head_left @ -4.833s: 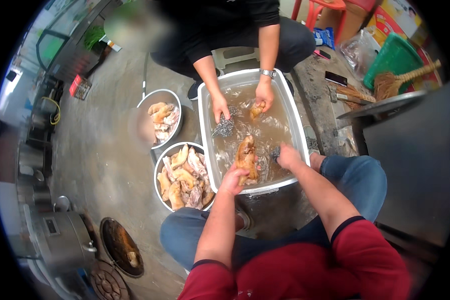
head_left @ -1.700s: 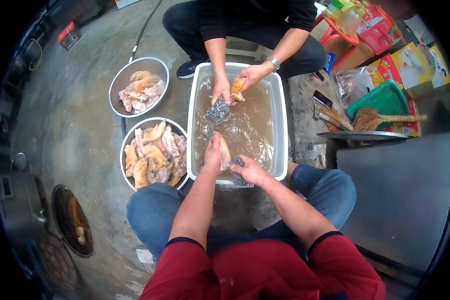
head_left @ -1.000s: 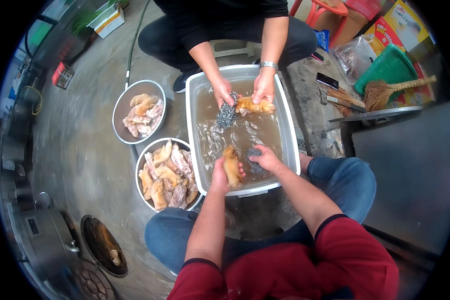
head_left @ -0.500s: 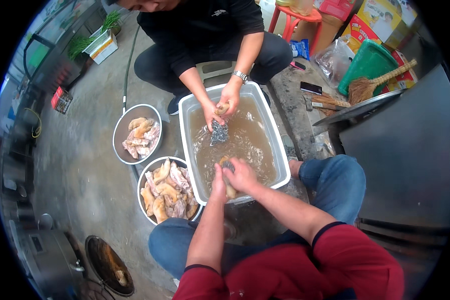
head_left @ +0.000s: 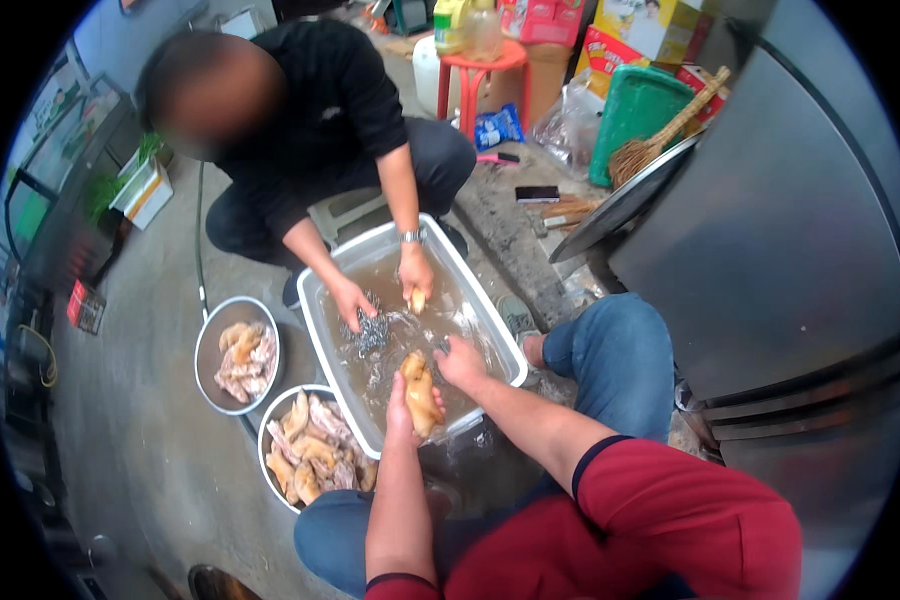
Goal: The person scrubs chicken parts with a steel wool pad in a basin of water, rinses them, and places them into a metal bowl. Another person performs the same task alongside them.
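My left hand (head_left: 399, 408) is closed around a pale yellow-brown pig's trotter (head_left: 419, 388), lifted above the near end of a white rectangular tub (head_left: 317, 345) of cloudy water. Just right of the trotter, my right hand (head_left: 462, 364) grips a small grey scouring pad (head_left: 444, 346), mostly covered by the fingers. Across the tub squats a person in black. One of that person's hands (head_left: 351, 304) has a large mesh of metal scrubber (head_left: 372, 331) at the water. The other hand (head_left: 414, 272) holds the end of a second trotter (head_left: 417, 300).
Two metal bowls stand left of the tub: a nearer one (head_left: 266, 468) heaped with trotters and a farther one (head_left: 202, 375) with several more. A hose (head_left: 199, 230) runs along the concrete floor. At right are a steel cabinet (head_left: 770, 250), a straw broom (head_left: 635, 158) and a red stool (head_left: 472, 95).
My hands have separated, and the trotter is raised out of the water in my left. The other person's hands have moved apart, the metal scrubber now lower. The whole view has shifted.
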{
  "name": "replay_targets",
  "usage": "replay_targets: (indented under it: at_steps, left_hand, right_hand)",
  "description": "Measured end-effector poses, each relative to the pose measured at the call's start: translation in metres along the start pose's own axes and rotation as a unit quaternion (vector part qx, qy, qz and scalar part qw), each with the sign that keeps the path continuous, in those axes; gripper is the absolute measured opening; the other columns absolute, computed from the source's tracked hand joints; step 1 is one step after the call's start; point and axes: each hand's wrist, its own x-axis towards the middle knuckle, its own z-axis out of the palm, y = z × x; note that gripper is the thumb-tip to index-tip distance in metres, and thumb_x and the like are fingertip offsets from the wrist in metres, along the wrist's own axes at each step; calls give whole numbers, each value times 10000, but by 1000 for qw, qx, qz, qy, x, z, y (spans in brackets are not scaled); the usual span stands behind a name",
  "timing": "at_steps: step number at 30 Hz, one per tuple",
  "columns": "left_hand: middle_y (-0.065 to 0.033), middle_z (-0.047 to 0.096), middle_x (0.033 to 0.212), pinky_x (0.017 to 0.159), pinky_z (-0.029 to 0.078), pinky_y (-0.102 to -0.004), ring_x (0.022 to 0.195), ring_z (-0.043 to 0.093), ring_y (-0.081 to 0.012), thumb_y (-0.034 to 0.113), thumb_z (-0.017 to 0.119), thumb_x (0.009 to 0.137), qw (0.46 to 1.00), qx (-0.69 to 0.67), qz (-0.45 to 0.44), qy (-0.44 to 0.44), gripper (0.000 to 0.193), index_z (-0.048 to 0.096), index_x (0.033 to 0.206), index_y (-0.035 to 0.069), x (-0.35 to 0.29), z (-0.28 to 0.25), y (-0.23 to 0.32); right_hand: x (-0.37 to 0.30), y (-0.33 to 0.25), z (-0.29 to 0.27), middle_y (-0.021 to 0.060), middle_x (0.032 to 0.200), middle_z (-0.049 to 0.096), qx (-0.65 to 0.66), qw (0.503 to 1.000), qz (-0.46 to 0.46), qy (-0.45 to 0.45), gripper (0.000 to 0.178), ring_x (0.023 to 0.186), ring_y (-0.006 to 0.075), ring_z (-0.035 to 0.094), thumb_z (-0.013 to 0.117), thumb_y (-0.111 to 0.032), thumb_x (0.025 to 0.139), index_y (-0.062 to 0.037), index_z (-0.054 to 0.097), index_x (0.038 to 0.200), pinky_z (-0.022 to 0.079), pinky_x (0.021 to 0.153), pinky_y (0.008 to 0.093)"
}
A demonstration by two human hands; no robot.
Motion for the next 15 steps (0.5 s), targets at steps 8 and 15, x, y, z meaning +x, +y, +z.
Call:
replay_targets:
  at_steps: [8,15]
  left_hand:
    - [-120,549,794,533,517,-351,622,566,-229,427,569,943,991,1,7,133,378,452,1131,120,-7,-27,36]
    - [-116,536,754,529,514,-354,611,562,-226,362,568,930,987,-65,80,120,342,431,1092,94,-27,4,28]
  right_hand:
    - [-23,-8,-24,201,1123,614,313,939,141,29,606,1043,311,625,830,-163,734,19,462,1181,495,902,407]
    - [-53,-9,-60,173,1107,534,421,896,133,38,642,999,254,573,814,-108,718,-27,387,1191,509,822,400]
